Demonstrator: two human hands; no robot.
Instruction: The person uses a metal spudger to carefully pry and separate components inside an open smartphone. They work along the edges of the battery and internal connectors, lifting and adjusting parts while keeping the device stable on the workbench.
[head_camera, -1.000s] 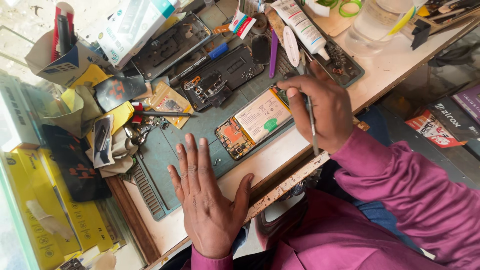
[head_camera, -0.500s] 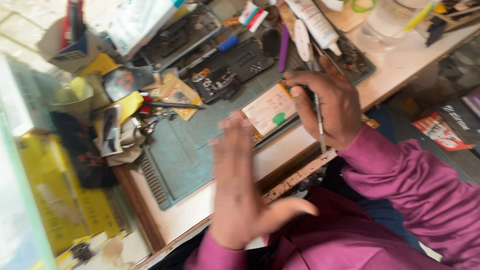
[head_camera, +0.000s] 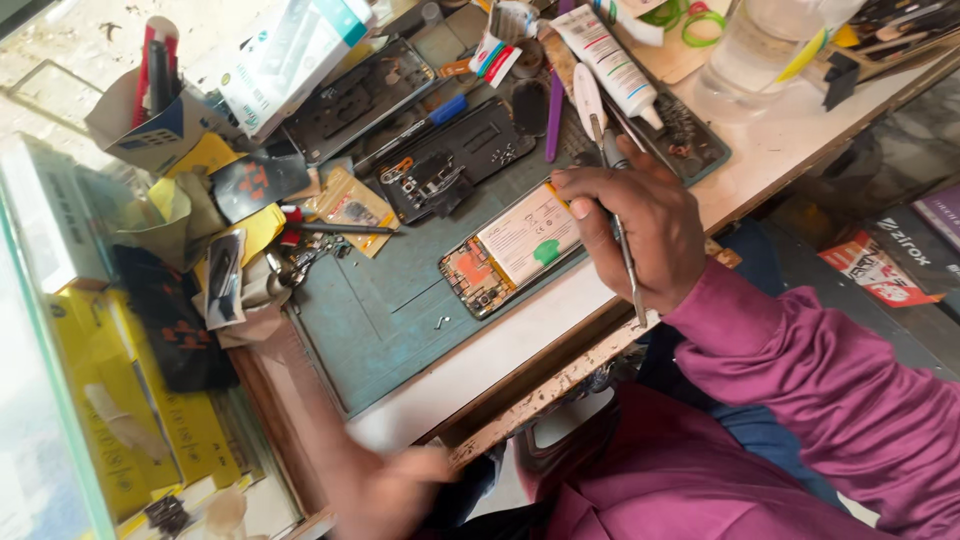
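Up top, right hand (head_camera: 640, 225) pins opened phone (head_camera: 510, 250) — holding tweezers (head_camera: 625, 255).

Top left, a white box with a teal end (head_camera: 290, 60) lies tilted across the clutter. Beside it, an open cardboard carton with a blue panel (head_camera: 150, 125) holds upright red and black tools. Down the left edge — a stack of yellow boxes (head_camera: 150, 400). A small amber sachet (head_camera: 350, 205) rests on the green mat, a white tube with a printed label (head_camera: 605, 55) lies at the top, and a red and white packet (head_camera: 875, 265) sits low on the right, off the tabletop.
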